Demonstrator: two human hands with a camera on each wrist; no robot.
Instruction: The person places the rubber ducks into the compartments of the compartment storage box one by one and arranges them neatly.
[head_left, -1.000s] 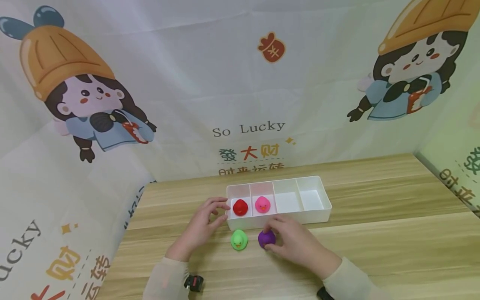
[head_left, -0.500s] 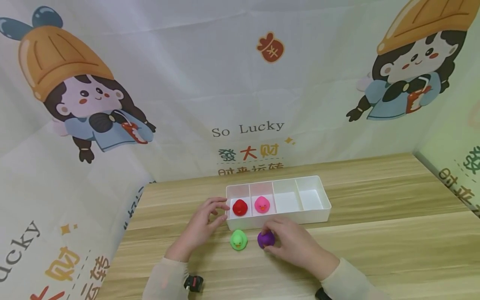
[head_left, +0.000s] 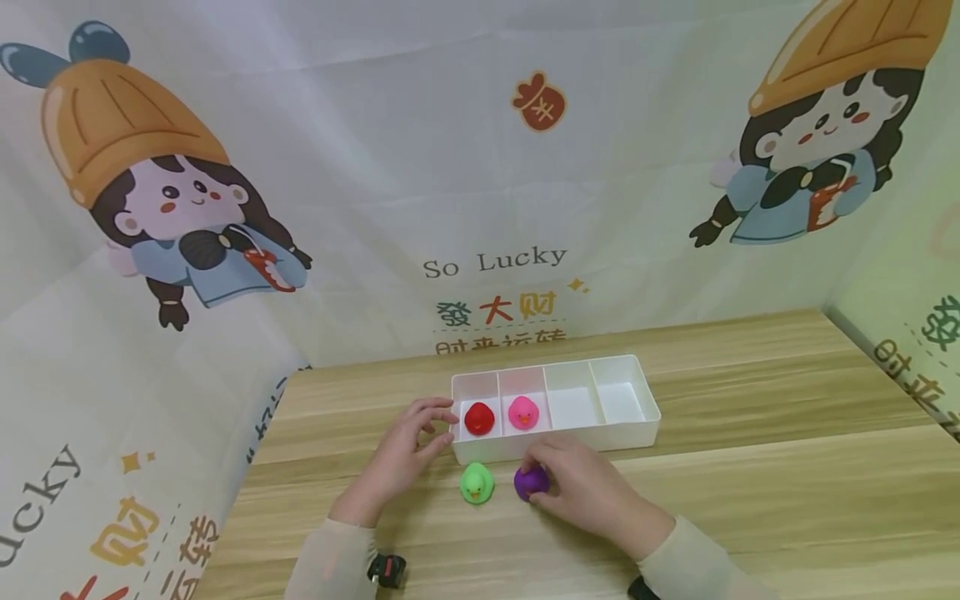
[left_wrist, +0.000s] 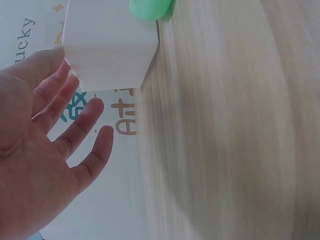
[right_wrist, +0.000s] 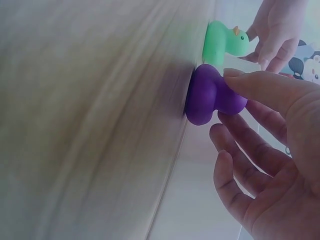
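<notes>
The right hand (head_left: 581, 483) pinches the purple duck (head_left: 529, 484), its thumb on the near side and a fingertip opposite, so the gap between them is just the width of the duck's head. The right wrist view shows the remaining fingers bent and spread below, clear of the toy. The purple duck sits on the wooden table (head_left: 757, 492), in front of the white tray (head_left: 622, 435) and near its front wall. Just to its left, well within reach of both hands, stands the green duck (head_left: 477, 484), upright, with its beak toward the person. The left hand (head_left: 405, 446) is at the tray's left end, its fingers apart and gently bent, holding nothing; the fingertips are right by the wall, though I cannot tell whether they press on it. The tray has four compartments in a row: the red duck (head_left: 478, 419) sits in the leftmost, and the pink duck (head_left: 523, 413) in the second from the left. Both arms wear pale sleeves (head_left: 330, 562), and a black device (head_left: 387, 571) shows at the left wrist. Behind the table hangs a pale cloth (head_left: 375, 150) printed with cartoon figures and the words "So Lucky".
</notes>
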